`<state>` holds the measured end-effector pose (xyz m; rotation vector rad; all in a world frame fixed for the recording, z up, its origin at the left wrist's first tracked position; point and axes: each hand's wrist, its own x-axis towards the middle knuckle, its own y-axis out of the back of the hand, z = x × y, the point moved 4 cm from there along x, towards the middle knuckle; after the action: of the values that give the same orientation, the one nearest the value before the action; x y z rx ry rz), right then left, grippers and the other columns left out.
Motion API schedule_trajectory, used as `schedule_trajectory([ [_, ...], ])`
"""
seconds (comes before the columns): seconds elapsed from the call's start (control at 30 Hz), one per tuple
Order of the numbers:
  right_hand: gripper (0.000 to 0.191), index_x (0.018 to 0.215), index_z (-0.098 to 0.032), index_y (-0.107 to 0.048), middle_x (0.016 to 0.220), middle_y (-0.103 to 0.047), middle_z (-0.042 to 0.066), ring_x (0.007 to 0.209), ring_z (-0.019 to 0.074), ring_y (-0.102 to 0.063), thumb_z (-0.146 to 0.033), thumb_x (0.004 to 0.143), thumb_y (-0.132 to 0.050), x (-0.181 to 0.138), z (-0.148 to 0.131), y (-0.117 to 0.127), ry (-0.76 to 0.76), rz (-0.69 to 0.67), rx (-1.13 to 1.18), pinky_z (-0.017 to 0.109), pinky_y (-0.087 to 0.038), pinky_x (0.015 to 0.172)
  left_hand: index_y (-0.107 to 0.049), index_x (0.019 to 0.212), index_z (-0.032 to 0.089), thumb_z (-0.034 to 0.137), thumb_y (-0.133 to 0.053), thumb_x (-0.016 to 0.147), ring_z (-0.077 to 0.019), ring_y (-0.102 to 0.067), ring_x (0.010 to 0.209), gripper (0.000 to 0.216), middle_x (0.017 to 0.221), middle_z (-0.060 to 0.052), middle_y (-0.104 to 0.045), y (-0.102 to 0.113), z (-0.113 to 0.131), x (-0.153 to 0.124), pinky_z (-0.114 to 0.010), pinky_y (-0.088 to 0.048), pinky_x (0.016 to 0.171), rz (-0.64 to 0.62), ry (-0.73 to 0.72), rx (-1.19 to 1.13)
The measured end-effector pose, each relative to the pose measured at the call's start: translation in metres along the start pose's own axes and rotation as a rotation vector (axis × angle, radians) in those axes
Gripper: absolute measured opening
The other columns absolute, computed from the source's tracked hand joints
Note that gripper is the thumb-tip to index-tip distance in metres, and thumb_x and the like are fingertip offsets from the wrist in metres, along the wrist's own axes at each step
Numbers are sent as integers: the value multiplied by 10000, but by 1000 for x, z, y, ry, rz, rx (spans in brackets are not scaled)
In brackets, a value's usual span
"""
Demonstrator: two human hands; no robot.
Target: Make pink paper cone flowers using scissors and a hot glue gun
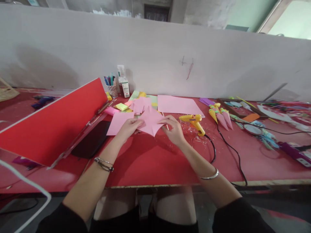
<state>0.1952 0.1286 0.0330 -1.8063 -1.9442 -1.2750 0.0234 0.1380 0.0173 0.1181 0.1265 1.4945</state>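
Observation:
A folded pink paper piece (151,122) with pointed corners lies over the red table (150,161). My left hand (128,127) pinches its left edge, fingers closed on the paper. My right hand (175,129) grips its right edge, fingers curled. Both hands hold it just above the table top. A flat pink square sheet (116,124) lies under my left hand.
A yellow glue gun (194,122) with a black cord lies right of my right hand. A large pink sheet (178,105), coloured papers, a pen cup (112,86) and a bottle (122,81) stand behind. A red divider board (53,119) rises at left. Paper cones (222,116) and craft scraps lie at right.

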Motion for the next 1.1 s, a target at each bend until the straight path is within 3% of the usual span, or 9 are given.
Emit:
schedule_trajectory([
  [0.2, 224, 562, -183, -469, 547, -457, -24, 532, 103, -422, -331, 721, -522, -1, 7, 2, -193, 73, 38, 235, -354, 517, -535, 524, 155, 449, -435, 714, -71, -368, 368, 365, 392, 30, -438, -7, 4, 0, -219, -327, 438, -121, -168, -4],
  [0.33, 258, 512, -186, -419, 456, -418, -49, 447, 77, -364, -326, 701, -525, -4, 5, -2, -303, 70, 101, 212, -301, 443, -542, 545, 160, 452, -556, 626, -82, -395, 406, 304, 394, 35, -444, -20, 6, -5, -213, -325, 441, -188, -191, 90],
  [0.43, 197, 554, -181, -463, 456, -471, -48, 438, 80, -422, -305, 695, -526, -5, 1, -9, -334, -18, 215, 211, -341, 452, -471, 471, 173, 407, -613, 605, -86, -414, 426, 305, 401, 38, -439, -25, 7, -10, -213, -350, 463, -122, -149, 143],
  [0.6, 185, 576, -180, -451, 466, -502, -56, 396, 67, -452, -299, 679, -549, -7, 4, -17, -403, -96, 334, 207, -370, 441, -474, 453, 165, 372, -514, 731, -74, -423, 406, 348, 408, 29, -458, -25, 10, -15, -209, -367, 489, -65, -220, 176],
  [0.9, 227, 572, -183, -410, 455, -483, -72, 332, 29, -400, -325, 682, -550, -6, 5, -15, -437, -51, 381, 166, -313, 360, -498, 418, 147, 407, -469, 764, -44, -341, 290, 434, 293, 50, -376, -15, 5, -7, -176, -289, 364, 115, -171, 53],
  [1.1, 229, 549, -190, -385, 445, -483, -71, 322, 21, -386, -312, 691, -518, -5, 5, -14, -422, -11, 370, 156, -293, 341, -445, 388, 163, 391, -396, 813, -41, -290, 268, 485, 272, 60, -310, -4, 5, -6, -176, -258, 338, 269, -236, -40],
])
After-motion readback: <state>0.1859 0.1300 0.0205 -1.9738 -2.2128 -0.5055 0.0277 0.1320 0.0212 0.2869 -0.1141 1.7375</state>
